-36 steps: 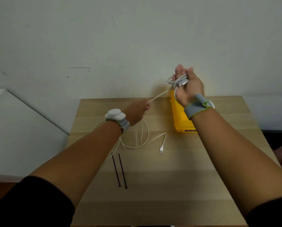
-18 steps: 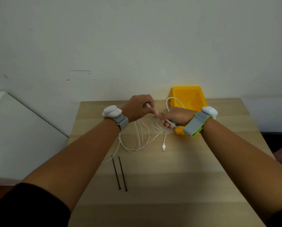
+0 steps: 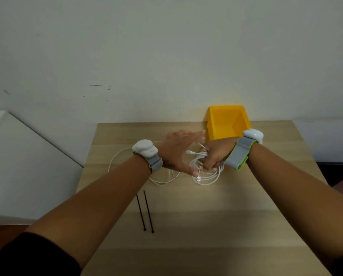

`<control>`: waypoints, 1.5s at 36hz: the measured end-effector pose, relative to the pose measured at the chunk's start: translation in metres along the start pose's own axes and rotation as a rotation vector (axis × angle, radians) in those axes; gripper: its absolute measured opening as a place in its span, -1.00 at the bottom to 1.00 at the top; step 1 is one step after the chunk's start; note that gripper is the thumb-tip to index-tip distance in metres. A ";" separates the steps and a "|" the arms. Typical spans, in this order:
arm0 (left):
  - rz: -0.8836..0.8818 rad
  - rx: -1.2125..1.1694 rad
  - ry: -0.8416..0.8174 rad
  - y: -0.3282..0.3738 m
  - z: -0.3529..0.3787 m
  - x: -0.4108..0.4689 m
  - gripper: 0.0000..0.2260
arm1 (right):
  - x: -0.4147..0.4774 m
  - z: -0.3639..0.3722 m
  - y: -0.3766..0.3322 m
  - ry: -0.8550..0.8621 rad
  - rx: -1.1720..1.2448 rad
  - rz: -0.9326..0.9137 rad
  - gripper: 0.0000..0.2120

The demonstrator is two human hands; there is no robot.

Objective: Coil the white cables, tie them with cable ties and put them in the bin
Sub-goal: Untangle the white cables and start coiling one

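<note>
My right hand (image 3: 216, 154) grips a coiled white cable (image 3: 208, 177), whose loops hang down onto the wooden table (image 3: 206, 216). My left hand (image 3: 178, 150) hovers just left of the coil, fingers spread and blurred, holding nothing. A second white cable (image 3: 118, 156) lies loose on the table under my left wrist. Two black cable ties (image 3: 144, 211) lie side by side nearer to me. The yellow bin (image 3: 226, 120) stands at the table's far edge, behind my right hand, and shows nothing inside.
A pale wall rises right behind the table. A white surface (image 3: 17, 156) sits to the left of the table. Both wrists wear grey straps with white devices.
My right hand has come down from above the bin to the table with the coil. My left hand has let go of the cable's free end and spread its fingers.
</note>
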State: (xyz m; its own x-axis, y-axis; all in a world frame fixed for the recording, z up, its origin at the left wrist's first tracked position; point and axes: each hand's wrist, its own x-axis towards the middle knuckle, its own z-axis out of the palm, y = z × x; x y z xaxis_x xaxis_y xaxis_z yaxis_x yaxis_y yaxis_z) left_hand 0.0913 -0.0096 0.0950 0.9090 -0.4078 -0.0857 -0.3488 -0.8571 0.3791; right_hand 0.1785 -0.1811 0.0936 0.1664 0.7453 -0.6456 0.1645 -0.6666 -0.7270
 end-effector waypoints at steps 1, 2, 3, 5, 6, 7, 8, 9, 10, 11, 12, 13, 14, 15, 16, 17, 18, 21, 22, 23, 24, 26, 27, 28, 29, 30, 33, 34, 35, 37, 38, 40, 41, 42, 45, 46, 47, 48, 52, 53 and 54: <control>-0.019 -0.007 0.000 -0.001 0.004 -0.001 0.01 | -0.001 -0.001 -0.001 -0.003 0.007 -0.007 -0.58; -0.037 -0.011 0.014 -0.002 0.006 -0.001 0.00 | -0.002 -0.001 -0.002 -0.001 0.009 -0.010 -0.59; -0.055 -0.020 0.040 -0.002 0.009 -0.002 -0.03 | -0.003 -0.001 -0.002 0.010 0.005 -0.008 -0.58; -0.110 -0.079 0.123 0.000 0.015 -0.003 -0.14 | -0.006 -0.003 0.001 0.066 0.029 -0.006 -0.60; -0.151 -0.132 0.182 0.001 0.018 -0.003 -0.22 | -0.007 -0.004 0.001 0.111 0.068 -0.012 -0.63; -0.194 -0.195 0.241 0.002 0.021 -0.003 -0.33 | -0.009 -0.006 0.003 0.161 0.114 -0.022 -0.68; -0.238 -0.263 0.286 0.003 0.023 -0.002 -0.43 | -0.010 -0.007 0.004 0.207 0.157 -0.036 -0.71; -0.277 -0.331 0.308 0.004 0.023 -0.001 -0.54 | -0.010 -0.008 0.005 0.240 0.200 -0.052 -0.68; -0.302 -0.386 0.307 0.004 0.024 0.001 -0.65 | -0.009 -0.008 0.006 0.261 0.237 -0.070 -0.60; -0.310 -0.423 0.292 0.005 0.024 0.003 -0.74 | -0.009 -0.006 0.006 0.265 0.271 -0.085 -0.54; -0.312 -0.451 0.278 0.005 0.025 0.004 -0.80 | -0.008 -0.005 0.005 0.261 0.304 -0.098 -0.51; -0.318 -0.486 0.268 0.004 0.025 0.007 -0.84 | -0.008 -0.003 0.005 0.253 0.341 -0.107 -0.49; -0.330 -0.538 0.259 0.003 0.027 0.008 -0.87 | -0.008 -0.002 0.004 0.243 0.387 -0.112 -0.49; -0.344 -0.607 0.251 0.002 0.027 0.009 -0.88 | -0.008 -0.001 0.004 0.237 0.443 -0.116 -0.52; -0.356 -0.686 0.241 0.002 0.027 0.010 -0.86 | -0.009 0.000 0.004 0.239 0.516 -0.124 -0.56; -0.366 -0.772 0.230 0.002 0.027 0.010 -0.82 | -0.009 0.000 0.006 0.240 0.601 -0.134 -0.58; -0.369 -0.854 0.216 0.004 0.027 0.010 -0.77 | -0.009 0.000 0.007 0.236 0.684 -0.143 -0.61; -0.383 -0.948 0.191 0.006 0.032 0.013 -0.75 | -0.012 0.001 0.010 0.231 0.791 -0.170 -0.69; -0.395 -0.975 0.194 0.005 0.033 0.013 -0.79 | -0.011 0.001 0.010 0.237 0.797 -0.176 -0.68; -0.402 -1.018 0.197 0.005 0.034 0.013 -0.83 | -0.011 0.001 0.011 0.255 0.805 -0.180 -0.64; -0.410 -1.070 0.198 0.004 0.034 0.012 -0.86 | -0.010 0.002 0.010 0.289 0.825 -0.186 -0.62; -0.454 -1.185 0.205 0.003 0.034 0.011 -0.89 | -0.006 0.004 0.009 0.397 0.887 -0.215 -0.65; -0.474 -1.239 0.216 0.002 0.036 0.010 -0.89 | -0.004 0.004 0.009 0.471 0.901 -0.238 -0.63; -0.482 -1.283 0.233 0.002 0.038 0.010 -0.89 | -0.002 0.004 0.009 0.549 0.896 -0.261 -0.62; -0.482 -1.317 0.255 0.003 0.039 0.010 -0.89 | 0.001 0.004 0.009 0.623 0.879 -0.285 -0.62; -0.484 -1.357 0.285 0.004 0.040 0.011 -0.89 | 0.003 0.005 0.008 0.682 0.865 -0.306 -0.63; -0.500 -1.491 0.425 0.009 0.039 0.018 -0.89 | 0.009 0.007 0.004 0.814 0.848 -0.338 -0.66; -0.499 -1.520 0.476 0.010 0.037 0.021 -0.86 | 0.011 0.007 0.002 0.845 0.858 -0.347 -0.67; -0.494 -1.533 0.518 0.010 0.034 0.023 -0.83 | 0.013 0.008 0.000 0.870 0.877 -0.360 -0.67; -0.466 -1.581 0.563 0.009 0.029 0.027 -0.79 | 0.015 0.011 -0.004 0.904 0.955 -0.397 -0.68; -0.444 -1.597 0.567 0.009 0.026 0.027 -0.77 | 0.016 0.012 -0.006 0.910 1.015 -0.410 -0.68; -0.433 -1.513 0.555 0.009 0.020 0.027 -0.74 | 0.019 0.016 -0.008 0.909 1.118 -0.422 -0.69; -0.451 -1.407 0.565 0.008 0.018 0.026 -0.72 | 0.021 0.019 -0.009 0.909 1.129 -0.414 -0.70; -0.472 -1.287 0.584 0.006 0.016 0.027 -0.71 | 0.022 0.020 -0.011 0.909 1.121 -0.399 -0.71; -0.515 -0.911 0.620 -0.002 0.007 0.026 -0.70 | 0.026 0.023 -0.014 0.839 1.050 -0.347 -0.75; -0.520 -0.829 0.611 -0.006 0.004 0.026 -0.68 | 0.025 0.023 -0.015 0.786 1.046 -0.332 -0.76; -0.522 -0.777 0.596 -0.009 0.001 0.025 -0.68 | 0.025 0.022 -0.014 0.744 1.007 -0.325 -0.77; -0.521 -0.738 0.576 -0.012 -0.001 0.023 -0.68 | 0.025 0.021 -0.013 0.726 0.922 -0.327 -0.78; -0.515 -0.673 0.530 -0.015 -0.007 0.020 -0.69 | 0.025 0.018 -0.013 0.832 0.421 -0.288 -0.83; -0.512 -0.672 0.527 -0.014 -0.007 0.019 -0.66 | 0.025 0.018 -0.015 0.863 0.368 -0.295 -0.83; -0.512 -0.681 0.525 -0.014 -0.008 0.018 -0.62 | 0.027 0.017 -0.017 0.892 0.337 -0.306 -0.83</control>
State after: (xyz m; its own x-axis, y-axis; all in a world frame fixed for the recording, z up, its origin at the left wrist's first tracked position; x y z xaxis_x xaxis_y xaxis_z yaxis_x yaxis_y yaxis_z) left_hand 0.1144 -0.0022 0.0957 0.9559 0.2919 -0.0308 0.1687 -0.4604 0.8715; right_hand 0.1636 -0.1496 0.0842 0.8541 0.5086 -0.1087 0.0614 -0.3061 -0.9500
